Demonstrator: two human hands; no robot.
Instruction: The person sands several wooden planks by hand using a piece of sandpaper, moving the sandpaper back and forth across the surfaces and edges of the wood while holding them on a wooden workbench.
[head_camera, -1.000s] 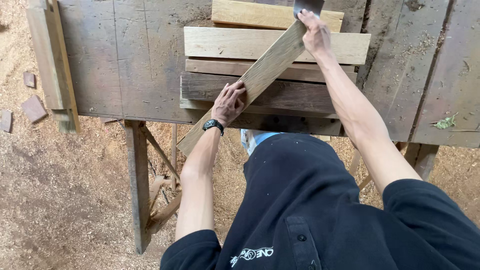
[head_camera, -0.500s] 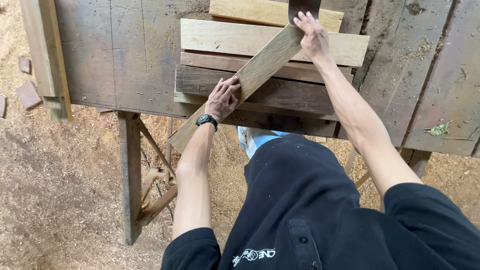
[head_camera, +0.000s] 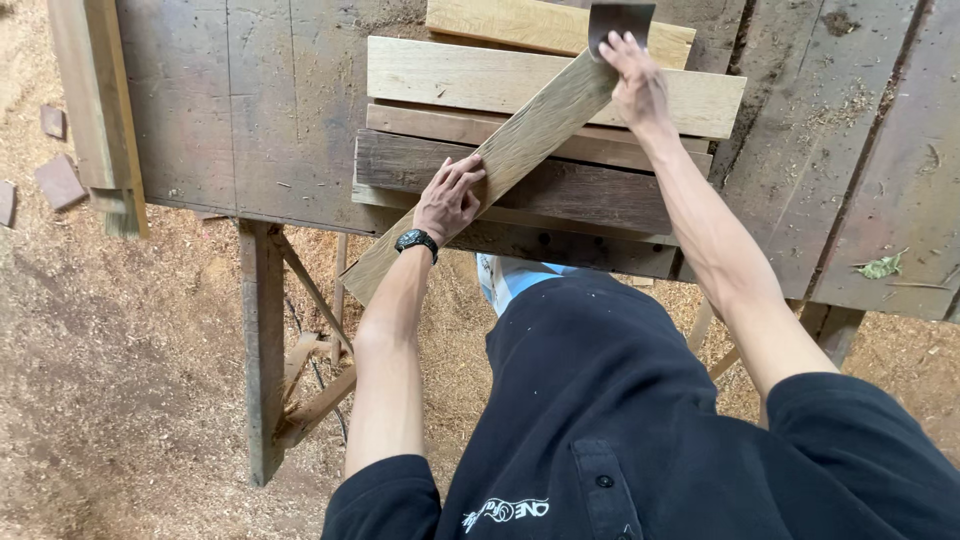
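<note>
Both hands have barely moved on the long plank (head_camera: 520, 150), but the view has slid a bit, so the table leg (head_camera: 262, 350) now sits nearer the middle.

The left hand (head_camera: 447, 200) presses flat and open on the plank's lower part. The right hand (head_camera: 632, 80) grips the plank's top end, just under a dark metal blade (head_camera: 620, 18). The plank lies slanted across a stack of boards (head_camera: 480, 80) on the old wooden table (head_camera: 230, 100). Its low end sticks out past the table edge, over the sawdust floor (head_camera: 120, 380).
</note>
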